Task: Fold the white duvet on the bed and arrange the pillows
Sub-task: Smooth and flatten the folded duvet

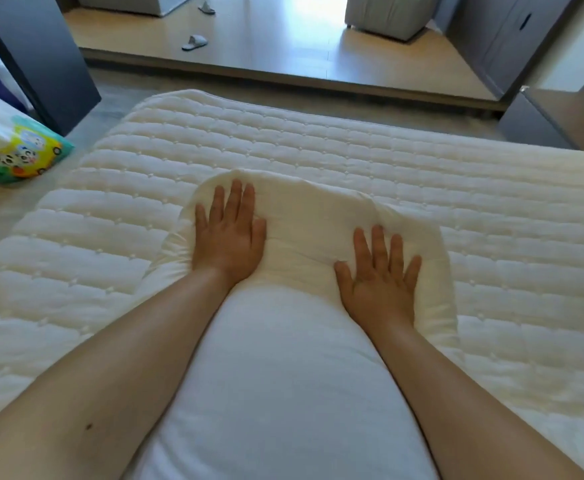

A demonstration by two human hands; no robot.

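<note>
1. Printed tissue pack (16, 147): on the floor, left of the bed.
2. Left hand (228, 233): flat, fingers straight, nearly together, palm pressing the pillow's (311, 216) far left part.
3. Pillow: cream, lying mid-bed on the quilted mattress pad (318, 140).
4. Right hand (380, 275): flat, fingers splayed, pressing the pillow's right part.

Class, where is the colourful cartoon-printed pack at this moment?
In the head view, the pack lies at the far left, off the bed, beside a dark panel.

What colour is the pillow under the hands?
White, or cream at its far end; the pillow shows in the head view.
</note>
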